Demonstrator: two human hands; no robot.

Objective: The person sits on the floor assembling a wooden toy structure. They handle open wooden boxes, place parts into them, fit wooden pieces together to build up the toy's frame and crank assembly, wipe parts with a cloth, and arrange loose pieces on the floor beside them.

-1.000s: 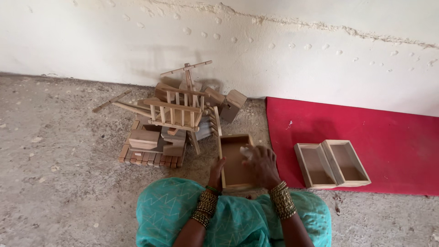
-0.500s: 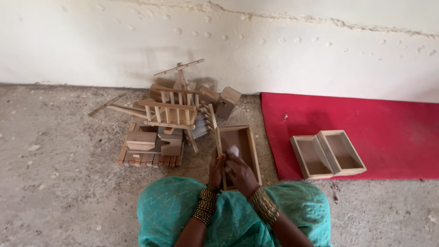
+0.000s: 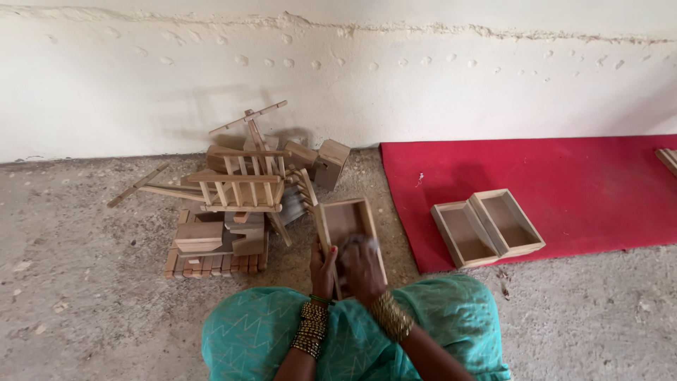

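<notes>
An open wooden box (image 3: pixel 345 217) lies on the floor just in front of my knees, tilted towards me. My left hand (image 3: pixel 322 269) grips its near left edge. My right hand (image 3: pixel 361 267) rests inside the box, pressing a small pale grey piece (image 3: pixel 357 244) against the bottom; the motion is blurred. Both wrists wear stacked bangles. My teal garment (image 3: pixel 352 331) covers the lower middle of the view.
A heap of wooden frames, slats and blocks (image 3: pixel 236 187) lies to the left of the box near the white wall. Two more open wooden boxes (image 3: pixel 488 226) sit side by side on a red mat (image 3: pixel 564 183) at the right. The floor is rough concrete.
My right hand has slid from the box's right rim into its inside and down towards me. The left hand has kept its grip on the near edge.
</notes>
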